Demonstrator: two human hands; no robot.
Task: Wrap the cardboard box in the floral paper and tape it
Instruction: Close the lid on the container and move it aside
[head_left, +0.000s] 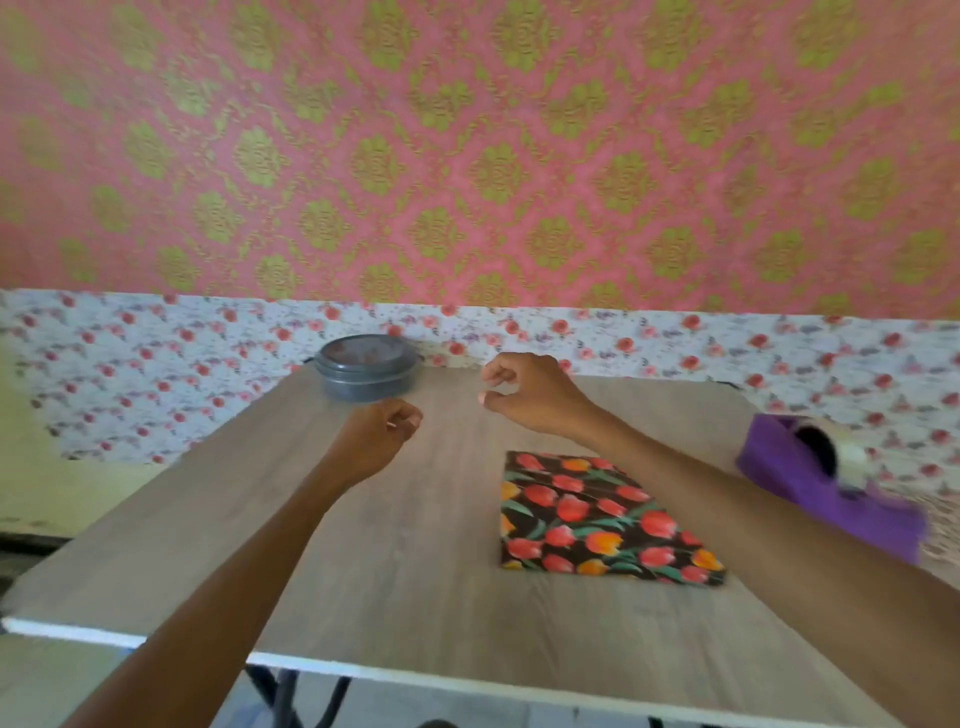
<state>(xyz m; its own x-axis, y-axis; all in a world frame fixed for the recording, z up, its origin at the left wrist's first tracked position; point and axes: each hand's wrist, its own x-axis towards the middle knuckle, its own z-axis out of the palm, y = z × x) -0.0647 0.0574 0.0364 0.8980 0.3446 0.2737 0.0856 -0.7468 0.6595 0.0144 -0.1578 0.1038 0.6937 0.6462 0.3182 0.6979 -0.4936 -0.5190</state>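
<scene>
Mid-frame, left hand (382, 439) and right hand (527, 392) curled in pinches; tape between them, can't tell. Keep it taut, lower squarely onto box (597, 519).

My only camera rides on my head, wide-angle, looking forward and slightly down over the table (415, 561) to the wall (467, 156). My forearms enter from the bottom corners; my left hand (382, 434) and right hand (527, 395) sit mid-frame, at arm's length. The table's near edge lies close below me.
</scene>
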